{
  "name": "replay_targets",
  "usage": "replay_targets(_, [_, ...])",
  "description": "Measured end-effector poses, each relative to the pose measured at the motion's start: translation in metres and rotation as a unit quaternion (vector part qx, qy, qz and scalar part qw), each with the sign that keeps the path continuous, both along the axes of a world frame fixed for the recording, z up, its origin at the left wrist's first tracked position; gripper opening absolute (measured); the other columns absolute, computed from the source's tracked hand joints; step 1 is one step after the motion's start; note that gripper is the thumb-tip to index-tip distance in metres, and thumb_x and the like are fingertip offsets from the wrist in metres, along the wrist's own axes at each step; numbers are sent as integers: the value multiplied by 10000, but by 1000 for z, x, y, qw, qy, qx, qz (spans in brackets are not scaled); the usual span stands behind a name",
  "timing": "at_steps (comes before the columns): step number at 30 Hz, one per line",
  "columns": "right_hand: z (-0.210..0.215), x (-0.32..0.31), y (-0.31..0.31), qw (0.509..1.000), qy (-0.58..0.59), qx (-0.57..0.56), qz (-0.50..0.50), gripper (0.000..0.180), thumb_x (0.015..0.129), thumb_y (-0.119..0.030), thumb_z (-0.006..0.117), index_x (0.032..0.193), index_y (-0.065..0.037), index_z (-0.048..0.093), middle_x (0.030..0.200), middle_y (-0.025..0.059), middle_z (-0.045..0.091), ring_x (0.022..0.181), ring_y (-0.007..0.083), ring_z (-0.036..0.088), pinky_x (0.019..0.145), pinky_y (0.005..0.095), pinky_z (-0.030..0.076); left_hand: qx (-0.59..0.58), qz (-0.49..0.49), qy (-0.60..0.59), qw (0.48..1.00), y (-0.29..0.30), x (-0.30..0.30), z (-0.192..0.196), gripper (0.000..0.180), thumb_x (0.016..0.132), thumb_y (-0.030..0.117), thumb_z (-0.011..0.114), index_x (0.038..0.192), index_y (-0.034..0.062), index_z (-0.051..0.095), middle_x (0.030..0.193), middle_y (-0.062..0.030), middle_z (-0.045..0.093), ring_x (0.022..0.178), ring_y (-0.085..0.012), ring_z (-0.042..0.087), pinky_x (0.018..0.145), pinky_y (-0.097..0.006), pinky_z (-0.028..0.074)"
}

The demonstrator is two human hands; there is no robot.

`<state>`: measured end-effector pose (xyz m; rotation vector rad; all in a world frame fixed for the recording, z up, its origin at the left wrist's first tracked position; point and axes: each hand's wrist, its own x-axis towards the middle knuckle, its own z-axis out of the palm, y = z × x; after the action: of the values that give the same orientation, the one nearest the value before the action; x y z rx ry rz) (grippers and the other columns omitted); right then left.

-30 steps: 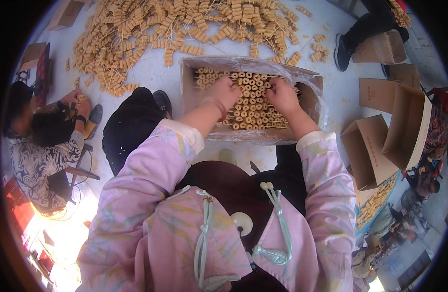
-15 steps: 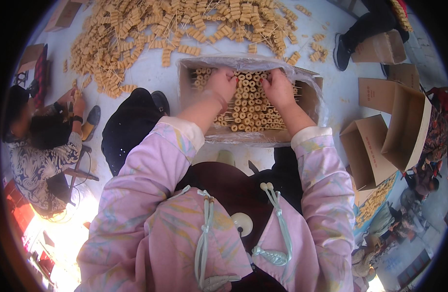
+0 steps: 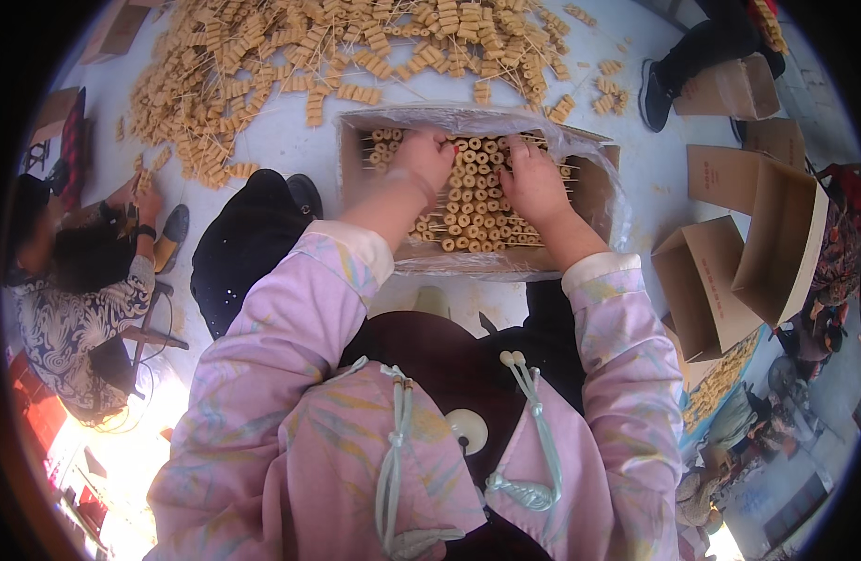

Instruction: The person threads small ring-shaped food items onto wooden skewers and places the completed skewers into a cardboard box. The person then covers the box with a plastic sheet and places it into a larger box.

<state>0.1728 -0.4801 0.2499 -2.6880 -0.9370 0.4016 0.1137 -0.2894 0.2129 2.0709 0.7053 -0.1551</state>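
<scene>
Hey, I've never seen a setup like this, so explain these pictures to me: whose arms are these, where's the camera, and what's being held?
There's no machine here, just a person's bare left hand and right hand. A wide fisheye camera on the person's head looks down, which is why straight edges bend. Both hands are inside an open carton, over rows of tan ring-shaped pieces with thin sticks. Whether either hand grips one is hard to tell. Beyond the carton, a big heap of skewered pieces lies on the pale floor. Another person sits at the left.
</scene>
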Motion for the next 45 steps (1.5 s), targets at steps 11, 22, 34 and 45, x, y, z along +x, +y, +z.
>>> replay_targets(11, [-6, 6, -18, 974, 146, 145, -95, 411, 818, -29, 618, 1224, -22, 554, 1133, 232, 613, 1030, 388, 609, 896, 435, 500, -9, -17, 41, 999, 3, 2, 11, 415, 818, 229, 723, 1160, 13, 629, 1055, -172, 677, 961, -304, 656, 871, -369, 511])
replay_targets(22, [12, 2, -23, 992, 88, 77, -38, 211, 828, -66, 616, 1037, -58, 633, 1016, 167, 662, 928, 367, 631, 831, 442, 512, 42, -5, -25, 999, 5, -8, 10, 415, 789, 287, 764, 1059, -3, 642, 933, -155, 684, 849, -274, 668, 786, -361, 527])
replay_targets(34, [-5, -13, -24, 990, 109, 74, -58, 259, 832, -80, 668, 1087, -41, 639, 992, 142, 695, 888, 274, 677, 805, 368, 534, -27, -97, 73, 992, -1, -31, 6, 445, 741, 211, 812, 1086, 23, 603, 946, -98, 654, 861, -219, 639, 782, -326, 523])
replay_targets(45, [-8, -10, -20, 980, 146, 98, -88, 242, 795, -47, 690, 1031, -41, 639, 892, 114, 677, 803, 254, 656, 759, 351, 536, 64, -86, -2, 994, -11, -34, -8, 370, 726, 146, 799, 1009, 39, 587, 927, -110, 605, 873, -262, 599, 795, -362, 508])
